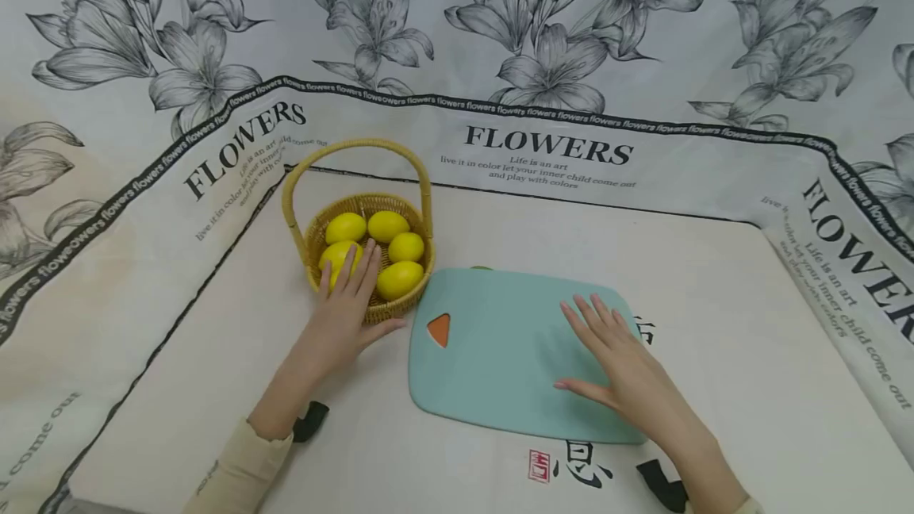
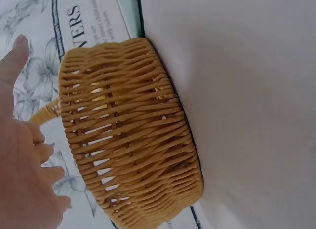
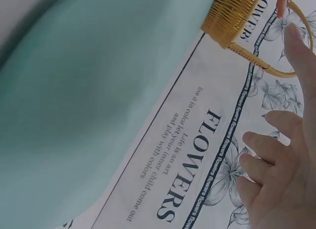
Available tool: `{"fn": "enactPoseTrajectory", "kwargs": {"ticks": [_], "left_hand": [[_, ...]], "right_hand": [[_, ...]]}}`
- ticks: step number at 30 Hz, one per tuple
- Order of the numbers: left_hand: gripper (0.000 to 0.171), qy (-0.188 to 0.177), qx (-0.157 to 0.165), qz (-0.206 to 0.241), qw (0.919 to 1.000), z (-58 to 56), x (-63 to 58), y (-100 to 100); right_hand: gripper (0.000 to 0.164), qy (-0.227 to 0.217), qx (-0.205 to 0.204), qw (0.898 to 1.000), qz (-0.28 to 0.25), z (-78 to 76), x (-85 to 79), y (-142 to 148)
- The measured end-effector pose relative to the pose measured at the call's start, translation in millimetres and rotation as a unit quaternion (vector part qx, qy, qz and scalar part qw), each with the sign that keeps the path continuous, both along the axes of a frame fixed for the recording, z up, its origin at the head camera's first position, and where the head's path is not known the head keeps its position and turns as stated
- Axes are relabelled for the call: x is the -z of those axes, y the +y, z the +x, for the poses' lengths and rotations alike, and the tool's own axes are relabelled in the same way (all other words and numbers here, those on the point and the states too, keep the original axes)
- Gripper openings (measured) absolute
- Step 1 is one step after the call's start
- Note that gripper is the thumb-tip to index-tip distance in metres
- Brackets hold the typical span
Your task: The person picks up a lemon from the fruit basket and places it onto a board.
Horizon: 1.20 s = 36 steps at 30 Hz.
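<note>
Over the near side of the wicker basket [image 1: 389,311] I see the person's left hand [image 1: 341,320], its fingers straight and parted, thumb held out to the side; the grip is loose and holds nothing. I can't tell whether the fingertips touch the yellow oval fruits [image 1: 400,281] under them. The right hand [image 1: 624,367] is spread above the right part of a pale turquoise board [image 1: 493,375], its grip empty too, thumb pointing inward.

The basket stands upright just beside the board's left end, its arched handle [image 1: 371,143] rising over the fruits, at least five of which show inside. The board lies across the middle of the surface [image 1: 700,260], and a triangular slot [image 1: 439,330] near its left end shows orange. Something small and green [image 1: 481,267] peeps out past its far edge. Black brush characters [image 1: 585,462] and a red seal [image 1: 539,466] show by the near edge. Further out, a border printed "FLOWERS" runs round, with grey lilies [image 1: 553,70] beyond it. Pale sleeves [image 1: 246,462] cover the forearms.
</note>
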<state>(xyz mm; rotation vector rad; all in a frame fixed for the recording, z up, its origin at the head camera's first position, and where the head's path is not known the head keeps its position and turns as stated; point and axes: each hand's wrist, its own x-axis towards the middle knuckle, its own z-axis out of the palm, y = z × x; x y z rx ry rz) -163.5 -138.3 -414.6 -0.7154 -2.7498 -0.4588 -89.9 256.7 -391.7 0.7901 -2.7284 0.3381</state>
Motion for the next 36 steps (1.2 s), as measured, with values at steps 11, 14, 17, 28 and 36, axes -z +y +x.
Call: {"fn": "enactPoseTrajectory", "kwargs": {"ticks": [11, 14, 17, 28, 36], "left_hand": [[0.106, -0.032, -0.019, 0.061, 0.9974, -10.8, 2.6, -15.3], [0.105, -0.045, -0.024, 0.086, 0.9949, -14.2, 4.4, -20.4], [0.106, -0.065, -0.030, 0.114, 0.9909, -16.3, 5.5, -25.5], [0.112, -0.132, -0.032, 0.170, 0.9759, -17.7, 7.2, -42.4], [0.126, -0.146, -0.031, 0.196, 0.9692, -18.6, 9.3, -46.7]], "right_hand": [[0.098, -0.013, -0.026, 0.999, -0.035, -6.5, -5.6, -15.7], [0.098, -0.012, -0.032, 0.998, -0.047, -8.2, -5.4, -19.2], [0.097, -0.028, -0.032, 0.997, -0.060, -9.6, -6.8, -24.1], [0.093, -0.093, -0.051, 0.991, -0.082, -18.8, -18.9, -49.0], [0.089, -0.085, -0.071, 0.990, -0.092, -31.1, -28.0, -62.5]]}}
